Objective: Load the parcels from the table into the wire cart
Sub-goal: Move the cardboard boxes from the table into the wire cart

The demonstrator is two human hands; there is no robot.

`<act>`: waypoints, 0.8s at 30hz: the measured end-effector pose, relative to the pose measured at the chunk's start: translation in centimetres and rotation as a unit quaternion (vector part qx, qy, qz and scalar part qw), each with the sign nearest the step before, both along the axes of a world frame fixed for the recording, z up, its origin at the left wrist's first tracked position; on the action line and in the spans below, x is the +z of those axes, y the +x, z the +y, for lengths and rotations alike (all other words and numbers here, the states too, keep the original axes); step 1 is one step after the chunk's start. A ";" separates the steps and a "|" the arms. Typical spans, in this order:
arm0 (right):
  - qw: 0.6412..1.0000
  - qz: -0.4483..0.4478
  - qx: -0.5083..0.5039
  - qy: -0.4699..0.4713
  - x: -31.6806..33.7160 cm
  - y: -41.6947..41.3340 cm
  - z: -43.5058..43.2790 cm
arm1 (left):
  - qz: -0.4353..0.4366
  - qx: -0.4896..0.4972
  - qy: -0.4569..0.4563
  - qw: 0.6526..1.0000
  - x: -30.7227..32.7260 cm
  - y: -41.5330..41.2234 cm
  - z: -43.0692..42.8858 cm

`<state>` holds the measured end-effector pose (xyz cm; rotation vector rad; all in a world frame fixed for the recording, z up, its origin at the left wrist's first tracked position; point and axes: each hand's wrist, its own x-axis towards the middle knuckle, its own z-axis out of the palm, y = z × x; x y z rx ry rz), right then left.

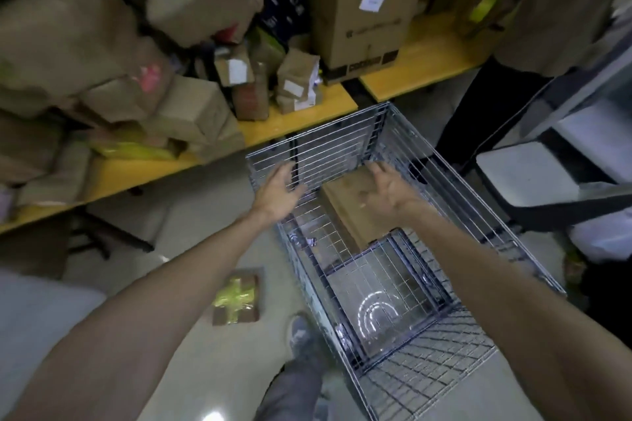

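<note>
Head view: a pale, glossy floor [205,215] runs beneath 2 yellow tabletops set end to end with a narrow gap between them. The left table [307,123] is heaped with brown parcels [102,61], piled high at its left end, with a few small parcels [297,85] standing near its right end. The right table [420,55] carries 1 tall carton [355,10] with a white label.

The wire cart [328,150] stands on the floor just in front of the tables, its far end close to the left table's edge. 1 flat brown parcel [345,212] lies on the cart's bottom at the far end; the near part of the bottom is bare wire.

Both arms reach out over the cart. The left hand [278,193] hangs above the cart's left rim, fingers spread and gripping nothing. The right hand [390,190] is above the parcel in the cart, fingers also spread, nothing pinched; contact with it cannot be told.

A taped box [236,299] with yellow tape lies on the floor left of the cart, near a grey shoe [301,335]. A white stool [523,174] stands to the cart's right.
</note>
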<state>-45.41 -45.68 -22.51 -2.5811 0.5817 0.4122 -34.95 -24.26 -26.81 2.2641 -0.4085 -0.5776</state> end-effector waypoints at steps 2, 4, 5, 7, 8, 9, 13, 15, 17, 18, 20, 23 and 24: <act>1.000 -0.012 0.011 -0.007 1.7 -1.4 2.5 | -0.041 0.000 0.028 0.999 1.4 -1.6 2.6; 1.000 -0.018 0.016 -0.005 2.9 -2.5 4.8 | -0.064 0.008 0.051 0.997 2.8 -3.3 5.5; 1.000 -0.018 0.017 -0.003 3.4 -3.0 5.8 | -0.069 0.015 0.058 0.996 3.5 -4.1 7.0; 0.999 -0.026 0.020 0.005 4.1 -3.8 7.9 | -0.078 0.028 0.069 0.994 4.7 -5.7 9.7; 0.999 -0.029 0.021 0.013 4.4 -4.2 8.9 | -0.081 0.030 0.077 0.993 5.2 -6.4 11.0; 0.999 -0.032 0.026 0.021 4.5 -4.6 9.9 | -0.083 0.032 0.083 0.993 5.7 -7.1 12.2; 0.996 -0.047 0.057 0.051 4.5 -4.9 14.0 | -0.066 0.057 0.077 0.993 6.1 -8.9 16.1; 0.995 -0.052 0.066 0.054 3.8 -4.6 16.2 | -0.062 0.059 0.082 0.993 5.5 -9.7 17.8; 0.994 -0.045 0.075 0.061 2.7 -4.4 18.5 | -0.056 0.050 0.108 0.991 4.5 -10.4 19.6; 0.994 -0.037 0.079 0.066 2.0 -4.4 19.6 | -0.052 0.044 0.121 0.990 3.8 -10.6 20.6; 0.994 -0.023 0.087 0.066 0.5 -4.1 21.9 | -0.049 0.028 0.138 0.989 2.5 -10.5 22.6; 0.993 0.000 0.107 0.055 -2.1 -3.3 25.3 | -0.050 0.011 0.150 0.987 0.4 -9.8 25.8; 0.992 0.012 0.114 0.052 -3.2 -3.0 26.4 | -0.042 0.008 0.151 0.988 -0.5 -9.5 26.9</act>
